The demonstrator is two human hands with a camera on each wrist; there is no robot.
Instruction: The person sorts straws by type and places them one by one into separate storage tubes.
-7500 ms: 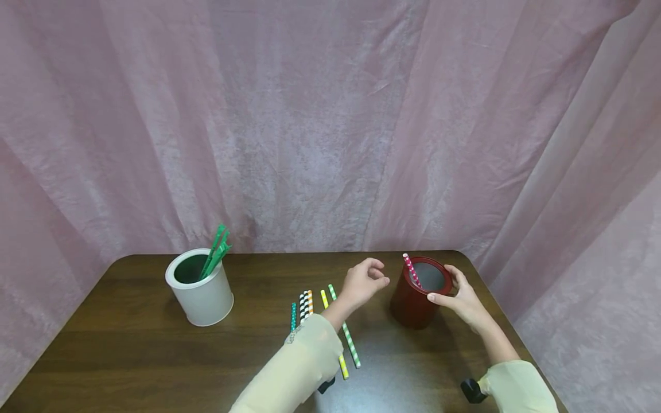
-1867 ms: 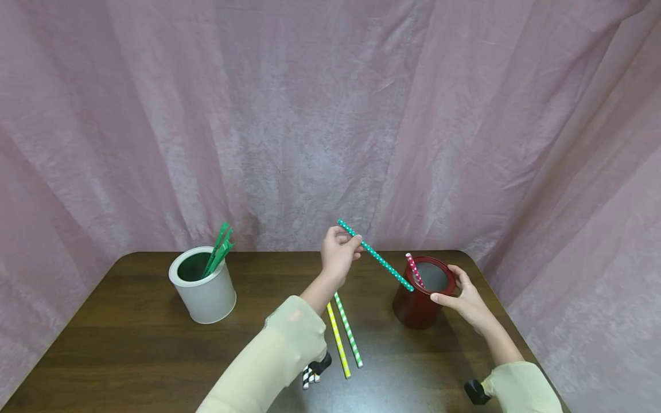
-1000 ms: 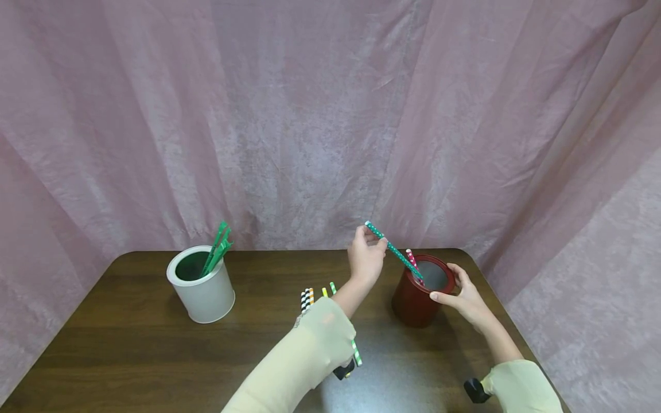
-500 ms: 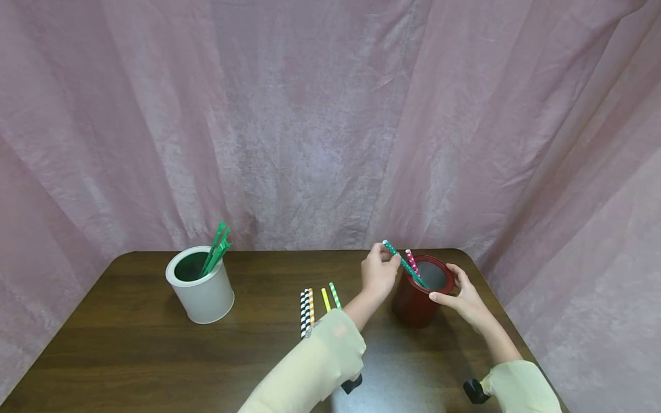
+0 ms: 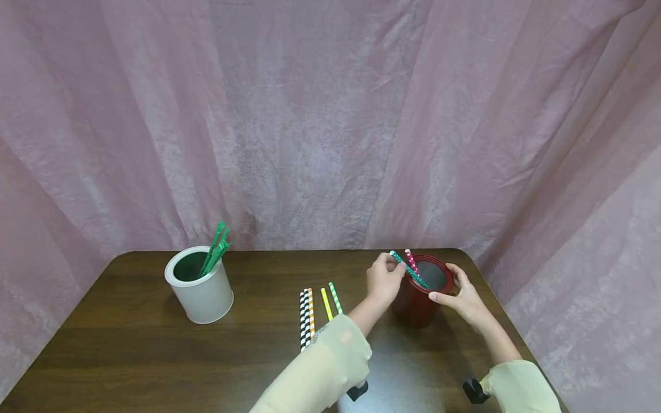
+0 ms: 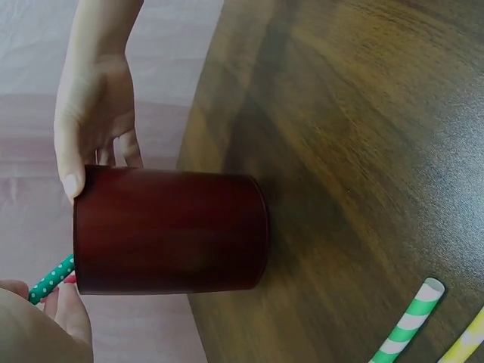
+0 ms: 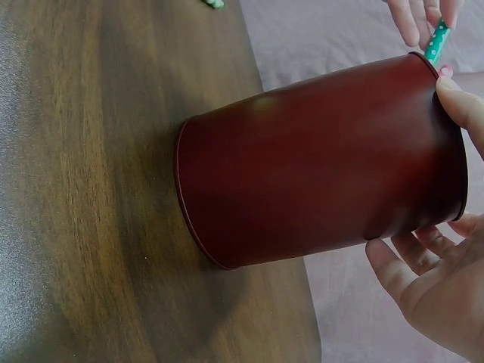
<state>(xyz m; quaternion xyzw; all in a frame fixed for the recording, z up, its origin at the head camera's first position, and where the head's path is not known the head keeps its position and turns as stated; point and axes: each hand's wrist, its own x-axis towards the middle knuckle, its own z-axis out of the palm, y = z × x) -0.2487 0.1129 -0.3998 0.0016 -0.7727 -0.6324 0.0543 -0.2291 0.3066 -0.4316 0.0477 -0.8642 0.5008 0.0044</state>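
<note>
A dark red cup (image 5: 413, 307) stands near the table's right edge. My right hand (image 5: 457, 291) holds it at the rim, thumb on the near side and fingers round the far side (image 7: 423, 276). My left hand (image 5: 395, 271) pinches the upper end of a teal dotted straw (image 5: 408, 268). The straw slants down into the cup, beside a pink dotted straw (image 5: 411, 260) leaning inside. In the left wrist view the red cup (image 6: 170, 231) fills the middle, with the teal straw (image 6: 51, 278) at its mouth and my right hand (image 6: 91, 128) behind it.
Black-and-white (image 5: 303, 318), orange (image 5: 311, 310), yellow (image 5: 326, 303) and green striped (image 5: 335, 297) straws lie side by side mid-table. A white cup (image 5: 198, 298) with green sticks (image 5: 216, 252) stands at the back left. Pink curtain surrounds the brown table (image 5: 129, 355).
My left hand picked the teal straw off the table, carried it right and lowered it into the red cup. The right hand stayed on the cup.
</note>
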